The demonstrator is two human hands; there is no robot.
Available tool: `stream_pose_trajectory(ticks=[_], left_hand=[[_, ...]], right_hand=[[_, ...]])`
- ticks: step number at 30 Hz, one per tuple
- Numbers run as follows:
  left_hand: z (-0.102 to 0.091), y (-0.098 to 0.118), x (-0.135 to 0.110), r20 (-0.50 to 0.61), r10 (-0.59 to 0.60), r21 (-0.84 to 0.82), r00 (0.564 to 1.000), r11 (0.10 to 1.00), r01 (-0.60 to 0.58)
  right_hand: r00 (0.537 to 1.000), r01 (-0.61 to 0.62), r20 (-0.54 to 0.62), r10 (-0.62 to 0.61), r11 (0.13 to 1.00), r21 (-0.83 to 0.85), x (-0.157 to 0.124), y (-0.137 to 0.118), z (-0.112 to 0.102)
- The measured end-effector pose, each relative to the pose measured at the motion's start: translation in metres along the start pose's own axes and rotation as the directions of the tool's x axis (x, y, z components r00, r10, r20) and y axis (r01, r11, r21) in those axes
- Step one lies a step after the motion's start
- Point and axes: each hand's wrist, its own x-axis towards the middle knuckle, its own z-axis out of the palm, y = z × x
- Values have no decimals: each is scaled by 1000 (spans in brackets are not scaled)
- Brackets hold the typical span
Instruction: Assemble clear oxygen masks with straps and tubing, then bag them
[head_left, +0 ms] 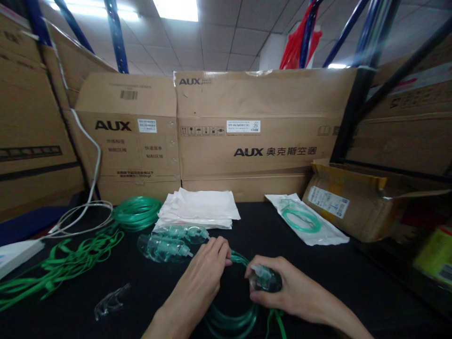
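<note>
My right hand (pixel 282 287) is shut around a clear plastic medical part (pixel 264 278), possibly a nebulizer cup, and partly hides it. My left hand (pixel 196 278) grips the end of a coiled green-tinted tube (pixel 231 320), which runs toward the clear part. A green strap (pixel 275 322) hangs below my right hand. Two clear plastic masks (pixel 164 248) lie just beyond my left hand. Further back are a coil of green tubing (pixel 137 213) and a white stack of flat bags (pixel 197 207). Loose green elastic straps (pixel 60 263) lie to the left.
All this lies on a black-covered table (pixel 318 282). A sealed bag of green tubing (pixel 300 219) and a small clear piece (pixel 111 301) lie on it. Flattened AUX cardboard boxes (pixel 247 127) stand behind, an open carton (pixel 349 202) sits at right, and a white cable (pixel 88 174) hangs at left.
</note>
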Motion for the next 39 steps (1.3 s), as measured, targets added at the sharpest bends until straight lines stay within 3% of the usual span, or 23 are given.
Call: stream_pose_trajectory(ticks=[5,8,10,14,20,25,29,39], left_hand=[[-1,9,-1,6,149,-58,989,987,-148],[0,15,0,35,108,74,994,991,-110],[1,17,0,28,73,148,997,986,-77],[0,19,0,-6,51,137,999,989,-50],[0,15,3,-38,23,53,999,998,-21],[4,13,2,-90,37,-55,995,998,-42],[7,11,1,-125,47,-93,991,994,-59],[6,10,-2,-136,102,-118,985,986,-118]], right_hand=[[1000,14,-12,-14,1000,-2,-1,3,2],[998,44,-44,-42,998,50,-1,6,-3],[990,65,-127,-53,994,91,-1,8,-9],[964,14,-265,32,985,172,1,12,-20],[973,-154,-107,204,921,358,9,21,-22],[980,-170,-58,189,956,237,11,13,-24],[995,-91,-39,94,994,52,12,2,-25],[1000,2,20,0,996,-95,17,3,-28]])
